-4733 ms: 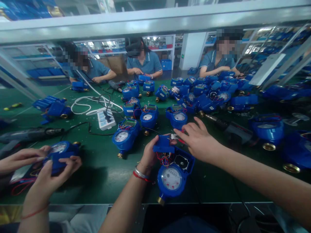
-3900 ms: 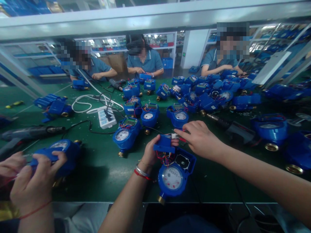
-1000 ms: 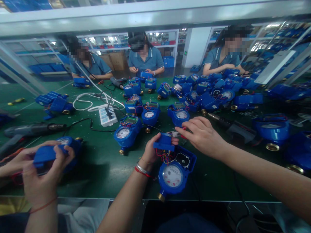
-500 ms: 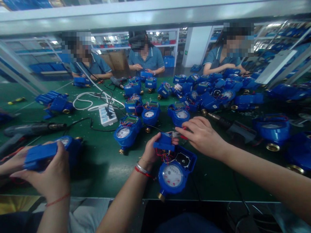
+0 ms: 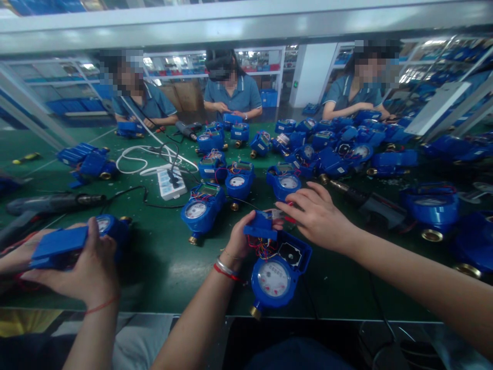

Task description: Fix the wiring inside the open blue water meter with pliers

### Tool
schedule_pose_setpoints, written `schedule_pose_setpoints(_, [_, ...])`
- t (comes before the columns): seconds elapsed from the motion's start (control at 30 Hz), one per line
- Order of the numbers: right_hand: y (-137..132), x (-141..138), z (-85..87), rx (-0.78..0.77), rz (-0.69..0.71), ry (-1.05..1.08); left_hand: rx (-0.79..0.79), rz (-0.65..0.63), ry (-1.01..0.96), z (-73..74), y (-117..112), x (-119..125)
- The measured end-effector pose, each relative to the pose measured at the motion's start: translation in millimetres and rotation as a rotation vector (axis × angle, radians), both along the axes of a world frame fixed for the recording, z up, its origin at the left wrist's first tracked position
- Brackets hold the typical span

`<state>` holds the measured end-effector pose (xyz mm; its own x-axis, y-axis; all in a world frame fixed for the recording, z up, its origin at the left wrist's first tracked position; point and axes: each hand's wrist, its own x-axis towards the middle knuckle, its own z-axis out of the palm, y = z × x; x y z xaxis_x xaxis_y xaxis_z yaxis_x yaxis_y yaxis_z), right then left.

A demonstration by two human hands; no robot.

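In front of me a blue water meter (image 5: 274, 277) lies on the bench, its round dial facing up and its side compartment open. Thin coloured wires (image 5: 265, 249) run from it to a blue plastic cover (image 5: 260, 226). My left hand (image 5: 239, 241) is closed around that cover, thumb on its near edge. At the cover's right end, my right hand (image 5: 321, 218) pinches a small red and clear piece (image 5: 289, 211), partly hidden by the fingers; its exact kind cannot be made out.
At left, a co-worker's hands (image 5: 90, 270) hold another blue meter. Heat guns (image 5: 57, 204) lie left and right. A white power strip (image 5: 170, 185) with cables sits mid-bench. Several meters (image 5: 202, 208) crowd the green bench (image 5: 162, 288). People sit opposite under a metal beam (image 5: 246, 31).
My right hand has shifted slightly left, with its fingers moved a little at the cover's end. My left hand and the meter stay put. The co-worker's near hand has turned and moved slightly right.
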<state>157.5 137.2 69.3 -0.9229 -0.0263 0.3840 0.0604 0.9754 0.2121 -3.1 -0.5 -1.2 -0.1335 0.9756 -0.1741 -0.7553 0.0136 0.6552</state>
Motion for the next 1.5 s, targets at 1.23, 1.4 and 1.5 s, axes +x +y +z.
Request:
schedule_pose_setpoints(1.23, [3,15,-11.9,-0.139,-0.143,-0.095,0.047,-0.036,0.066,4.3,0,5])
schedule_pose_setpoints(1.4, [-4,14,-11.0,-0.133,-0.184,-0.107,-0.010,0.080,0.313,7.5,0,8])
schedule_pose_setpoints(1.5, [-9,13,-8.6,-0.106,-0.200,-0.109,0.028,0.069,0.373,5.9,1,7])
